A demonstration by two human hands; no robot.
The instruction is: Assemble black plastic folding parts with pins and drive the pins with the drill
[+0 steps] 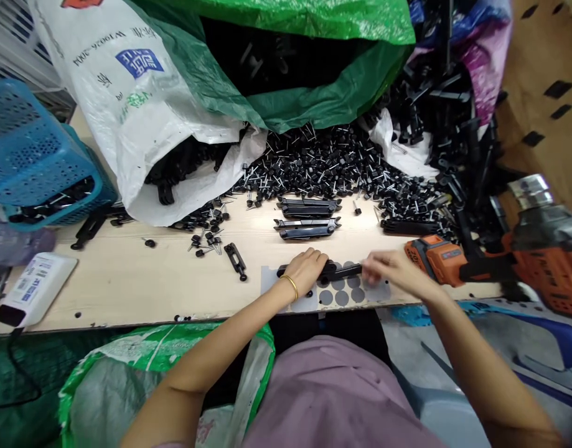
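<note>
My left hand (pixel 307 270) is closed over a long black plastic part (pixel 344 272), pressing it down on a grey sheet with round marks (pixel 342 297). The part sticks out to the right from under my fingers. By its right end is my right hand (pixel 379 270), fingers curled but smeared by motion, so what it grips, if anything, does not show. Just beyond the hands lie several slim black plastic assemblies (pixel 308 218) in a stack of rows. A smaller black slotted piece (pixel 235 261) lies left of my left hand.
Behind is a heap of black-headed metal pins (pixel 314 162), below a green sack (pixel 286 112). A white sack (pixel 145 124) spills black parts at left, near a blue basket (pixel 38 155). An orange cordless drill (pixel 542 249) lies at right. A white box (pixel 38 289) sits far left.
</note>
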